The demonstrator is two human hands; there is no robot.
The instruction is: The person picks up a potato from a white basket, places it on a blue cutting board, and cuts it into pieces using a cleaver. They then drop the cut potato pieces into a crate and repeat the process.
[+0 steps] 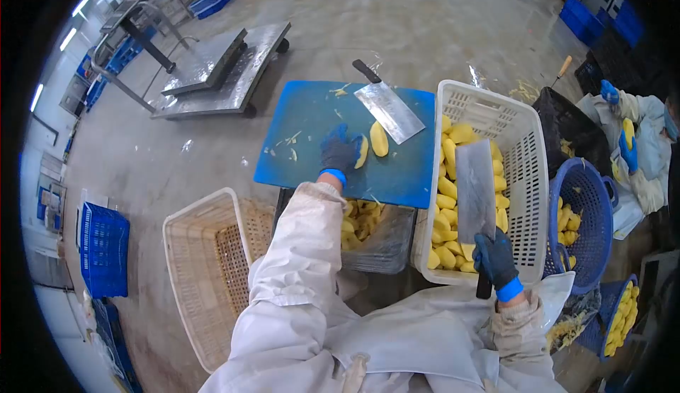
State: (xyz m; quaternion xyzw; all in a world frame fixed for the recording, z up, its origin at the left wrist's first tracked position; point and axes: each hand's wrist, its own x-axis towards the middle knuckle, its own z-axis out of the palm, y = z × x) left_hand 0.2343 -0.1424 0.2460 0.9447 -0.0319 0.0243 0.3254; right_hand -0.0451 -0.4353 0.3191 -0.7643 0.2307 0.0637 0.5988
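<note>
My left hand (340,150), in a dark blue glove, rests on the blue cutting board (304,120) with its fingers against a peeled potato half (362,152). Just right of it lies another potato half (379,139), cut face up. My right hand (496,258), gloved too, grips the handle of a cleaver (475,191). That wide blade hangs over the white crate (528,180), which contains many peeled potatoes (446,201). A second cleaver (391,112) lies on the board's right side, its black handle past the far edge. Potato scraps dot the board.
Below the board sits a bin of yellow pieces (363,223). A white crate (205,265) stands at left, a purple basket (595,216) of potatoes at right. A platform scale (219,74) is on the wet floor. At far right, another person holds a potato.
</note>
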